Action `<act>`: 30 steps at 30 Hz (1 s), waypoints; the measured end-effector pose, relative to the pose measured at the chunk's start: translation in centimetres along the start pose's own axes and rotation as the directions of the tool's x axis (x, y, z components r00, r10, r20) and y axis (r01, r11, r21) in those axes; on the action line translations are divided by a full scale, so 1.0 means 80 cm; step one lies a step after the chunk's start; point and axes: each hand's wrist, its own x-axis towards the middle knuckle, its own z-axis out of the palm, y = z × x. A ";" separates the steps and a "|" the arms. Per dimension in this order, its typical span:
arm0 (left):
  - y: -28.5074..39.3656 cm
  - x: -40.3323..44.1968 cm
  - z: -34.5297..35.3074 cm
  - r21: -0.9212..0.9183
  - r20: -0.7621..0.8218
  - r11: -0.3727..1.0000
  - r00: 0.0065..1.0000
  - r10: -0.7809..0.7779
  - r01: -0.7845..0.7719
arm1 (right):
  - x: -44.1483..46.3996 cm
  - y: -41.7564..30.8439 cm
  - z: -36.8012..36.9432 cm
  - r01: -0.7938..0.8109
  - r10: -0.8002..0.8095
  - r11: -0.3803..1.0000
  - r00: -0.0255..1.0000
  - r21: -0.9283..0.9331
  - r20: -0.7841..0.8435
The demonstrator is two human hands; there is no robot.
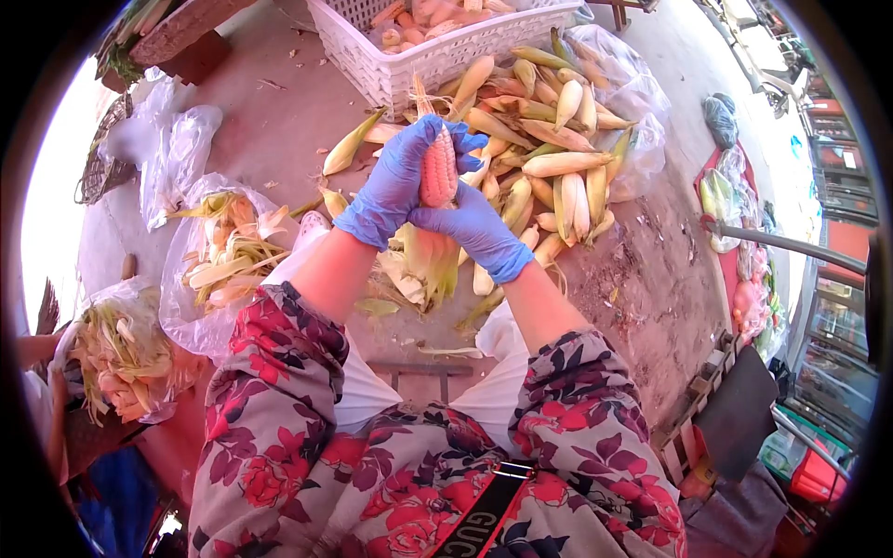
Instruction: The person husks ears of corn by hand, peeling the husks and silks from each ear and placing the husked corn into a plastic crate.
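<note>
Both my hands wear blue gloves and meet around one ear of corn (pixel 439 172). Its pink kernels are bare, and pale silk stands up at its tip. My left hand (pixel 391 181) wraps the ear from the left, fingers near the top. My right hand (pixel 479 232) closes on its lower end, where peeled husk leaves (pixel 428 265) hang down. Just beyond and to the right lies a heap of unhusked corn (pixel 567 163). One ear in husk (pixel 352 144) lies apart, left of the heap.
A white plastic crate (pixel 372 70) holding husked corn stands at the top. Clear bags of husks (pixel 228 251) lie at the left, where another person's arm (pixel 39 349) shows beside a full bag (pixel 126 358). A wooden pallet (pixel 693 400) is at the right.
</note>
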 end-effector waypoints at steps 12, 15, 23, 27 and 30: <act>0.028 -0.006 0.012 -0.118 -0.134 0.943 0.936 -0.325 0.310 | -0.005 0.005 0.043 0.058 -0.099 0.956 0.986 -0.286 -0.133; 0.030 -0.008 0.002 -0.135 -0.118 0.940 0.937 -0.328 0.313 | -0.006 0.003 0.059 0.085 -0.159 0.890 0.979 -0.449 -0.130; 0.074 -0.032 -0.022 -0.028 -0.050 0.951 0.949 -0.310 0.309 | 0.012 0.028 0.068 0.189 -0.266 0.776 0.963 -0.602 -0.040; 0.054 -0.038 -0.036 0.020 -0.076 0.990 0.988 -0.137 0.138 | 0.027 0.004 0.069 -0.010 -0.009 0.863 0.999 -0.504 -0.036; 0.050 -0.029 -0.032 -0.077 -0.022 0.997 1.000 -0.017 0.015 | 0.033 0.003 0.043 0.003 0.009 0.994 0.994 -0.112 0.110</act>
